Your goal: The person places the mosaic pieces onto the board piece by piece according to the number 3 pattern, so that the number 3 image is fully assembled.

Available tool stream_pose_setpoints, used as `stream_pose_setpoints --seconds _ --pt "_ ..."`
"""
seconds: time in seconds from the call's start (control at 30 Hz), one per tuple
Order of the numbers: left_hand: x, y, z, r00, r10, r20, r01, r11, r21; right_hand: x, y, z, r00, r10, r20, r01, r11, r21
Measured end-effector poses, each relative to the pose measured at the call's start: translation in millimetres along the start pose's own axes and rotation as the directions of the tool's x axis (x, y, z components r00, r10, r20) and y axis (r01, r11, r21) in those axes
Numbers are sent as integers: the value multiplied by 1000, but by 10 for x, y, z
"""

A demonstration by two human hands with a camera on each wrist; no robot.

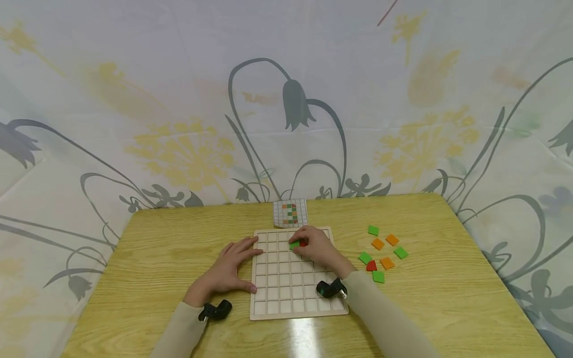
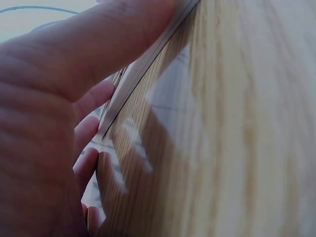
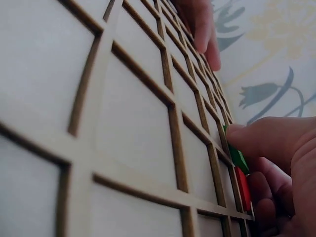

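Note:
A wooden grid board (image 1: 285, 293) lies on the table. My left hand (image 1: 230, 268) rests at its left side, fingers spread and straight, with fingertips and thumb at the edge; the left wrist view shows the thumb (image 2: 113, 39) along that edge. Over the upper part of the grid, my right hand (image 1: 315, 246) pinches a green square tile (image 1: 294, 245) between thumb and fingers. The right wrist view has this green tile (image 3: 238, 157) tilted at a cell beside a red tile (image 3: 242, 188). In the head view, the fingers partly cover the red tile (image 1: 303, 243).
Loose green tiles (image 1: 373, 230), orange tiles (image 1: 387, 263) and a red piece (image 1: 371, 266) lie scattered on the table right of the board. Behind the board, a pattern card (image 1: 290, 214) with a coloured grid stands near a patterned curtain (image 1: 286, 159).

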State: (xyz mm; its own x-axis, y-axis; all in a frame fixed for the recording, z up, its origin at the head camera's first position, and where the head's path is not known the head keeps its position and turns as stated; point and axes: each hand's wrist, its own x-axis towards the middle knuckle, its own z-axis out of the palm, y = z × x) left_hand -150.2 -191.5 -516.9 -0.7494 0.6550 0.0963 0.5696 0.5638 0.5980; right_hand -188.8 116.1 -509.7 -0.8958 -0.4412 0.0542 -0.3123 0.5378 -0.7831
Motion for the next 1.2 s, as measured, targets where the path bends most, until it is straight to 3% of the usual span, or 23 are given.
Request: stream_pose_setpoints --seconds 0.27,0.7,1.2 --pt "-5 0 -5 1000 11 -7 -11 1000 -4 -41 61 -48 1000 4 19 -5 996 85" --pt "-3 7 -5 1000 6 0 -6 1000 -10 -43 86 -66 998 -62 0 62 996 64" --pt "3 6 -5 1000 7 -1 -7 1000 -10 -45 57 -65 1000 -23 17 21 997 73"
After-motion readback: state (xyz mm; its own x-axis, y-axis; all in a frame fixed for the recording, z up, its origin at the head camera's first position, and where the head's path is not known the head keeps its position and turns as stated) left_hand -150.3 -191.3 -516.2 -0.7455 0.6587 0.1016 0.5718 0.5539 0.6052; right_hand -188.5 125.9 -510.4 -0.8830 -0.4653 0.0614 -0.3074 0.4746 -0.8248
